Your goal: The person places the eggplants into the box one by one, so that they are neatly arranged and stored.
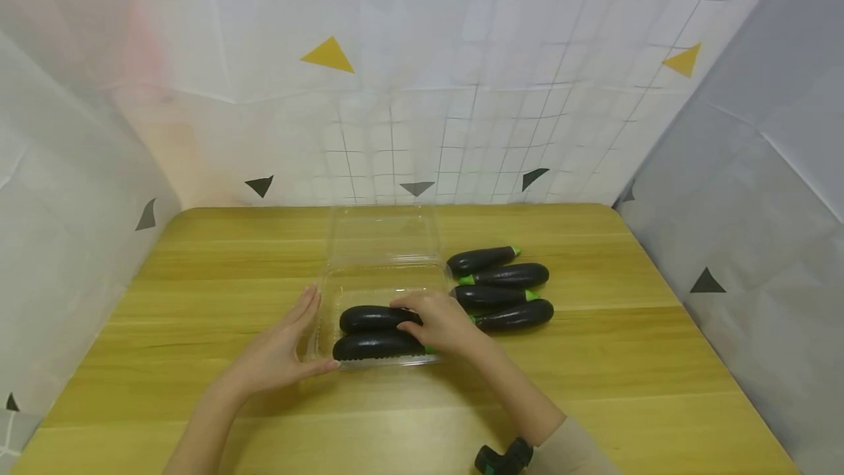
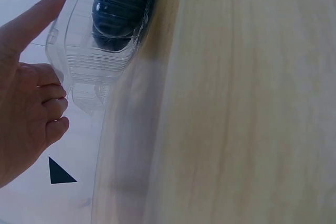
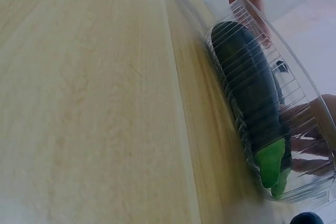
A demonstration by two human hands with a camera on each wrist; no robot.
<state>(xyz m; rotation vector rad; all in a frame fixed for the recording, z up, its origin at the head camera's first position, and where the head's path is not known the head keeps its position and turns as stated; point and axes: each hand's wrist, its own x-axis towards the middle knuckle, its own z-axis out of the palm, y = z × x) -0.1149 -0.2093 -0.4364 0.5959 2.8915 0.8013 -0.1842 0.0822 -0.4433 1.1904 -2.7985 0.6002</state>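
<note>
A clear plastic clamshell container [image 1: 323,321] stands on the table with its lid [image 1: 384,233] folded back. Inside it lie two dark eggplants, a front one [image 1: 376,345] and a rear one [image 1: 369,318], side by side, their green stem ends to the right. My right hand [image 1: 438,319] reaches in over the right wall and grips the rear eggplant near its stem end. At the container's left side is my left hand [image 1: 286,354], fingers extended along the wall and thumb at the front left corner. The right wrist view shows the front eggplant [image 3: 247,82] through the ribbed wall.
Several more eggplants [image 1: 504,275] lie in a loose stack of rows just right of the container, on the wooden table [image 1: 626,358]. White sheeting [image 1: 264,130] with coloured triangles walls the table at the back and sides. A black device [image 1: 504,458] sits at my right wrist.
</note>
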